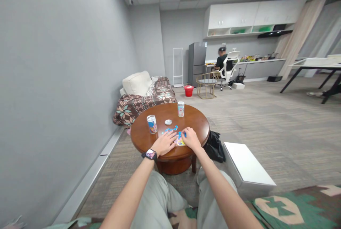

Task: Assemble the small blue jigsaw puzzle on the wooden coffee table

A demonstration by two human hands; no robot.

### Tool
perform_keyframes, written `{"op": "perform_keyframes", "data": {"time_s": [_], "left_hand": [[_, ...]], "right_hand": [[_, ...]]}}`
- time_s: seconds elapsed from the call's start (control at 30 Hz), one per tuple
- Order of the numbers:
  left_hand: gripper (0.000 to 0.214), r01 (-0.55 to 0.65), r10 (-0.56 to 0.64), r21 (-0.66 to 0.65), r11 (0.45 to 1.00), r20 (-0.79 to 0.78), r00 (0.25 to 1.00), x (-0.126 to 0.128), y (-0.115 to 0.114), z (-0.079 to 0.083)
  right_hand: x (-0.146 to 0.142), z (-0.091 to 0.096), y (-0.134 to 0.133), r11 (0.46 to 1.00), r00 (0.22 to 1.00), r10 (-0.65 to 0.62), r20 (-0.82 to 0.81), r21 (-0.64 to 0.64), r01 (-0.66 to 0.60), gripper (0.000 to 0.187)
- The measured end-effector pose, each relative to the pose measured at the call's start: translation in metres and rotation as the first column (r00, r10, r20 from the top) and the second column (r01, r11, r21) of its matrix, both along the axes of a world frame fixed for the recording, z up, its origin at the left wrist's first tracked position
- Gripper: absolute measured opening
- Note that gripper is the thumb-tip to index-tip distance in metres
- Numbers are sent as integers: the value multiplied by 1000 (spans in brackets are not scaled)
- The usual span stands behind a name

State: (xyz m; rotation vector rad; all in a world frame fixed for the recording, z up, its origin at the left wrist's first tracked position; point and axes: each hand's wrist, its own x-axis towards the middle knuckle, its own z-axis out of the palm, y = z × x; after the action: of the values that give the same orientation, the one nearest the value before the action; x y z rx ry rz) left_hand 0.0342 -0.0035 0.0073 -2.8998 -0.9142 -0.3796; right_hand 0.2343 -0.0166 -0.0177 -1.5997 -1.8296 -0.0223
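A partly joined jigsaw puzzle (180,141), with blue, yellow and pink areas, lies near the front of the round wooden table (141,137). My left hand (166,142) rests flat at its left side, fingers stretched out and holding nothing. At the upper right of the puzzle, my right hand (190,138) has its fingers pinched together on a small blue puzzle piece (184,134), partly hidden by the fingertips. Loose blue puzzle pieces (176,128) are scattered just beyond my left fingers.
On the table stand an open printed can (152,124) at left and another can (180,109) at the back, with a round metal lid (168,122) between. A white box (249,161) and black bag (215,146) sit right of the table. A person (220,60) sits far off.
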Motion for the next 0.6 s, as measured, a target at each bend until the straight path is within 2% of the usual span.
{"op": "perform_keyframes", "data": {"time_s": [0.07,0.13,0.23,0.4,0.6], "left_hand": [[45,-9,9,0,1000,-2,1000,0,1,-1],[47,-68,68,2,998,27,997,0,2,-4],[48,-114,115,-16,993,69,991,-1,2,-8],[45,-122,129,-59,991,126,984,-2,-3,-9],[48,-214,223,-71,974,181,958,-2,-6,-12]], "right_hand": [[0,1,-2,999,999,45,8,24,-46,15],[0,3,-5,993,994,111,16,35,-112,19],[-1,5,-8,984,983,175,52,12,-176,25],[-3,6,-12,974,962,228,149,-36,-225,31],[-4,3,-14,968,939,240,245,-132,-213,41]]}}
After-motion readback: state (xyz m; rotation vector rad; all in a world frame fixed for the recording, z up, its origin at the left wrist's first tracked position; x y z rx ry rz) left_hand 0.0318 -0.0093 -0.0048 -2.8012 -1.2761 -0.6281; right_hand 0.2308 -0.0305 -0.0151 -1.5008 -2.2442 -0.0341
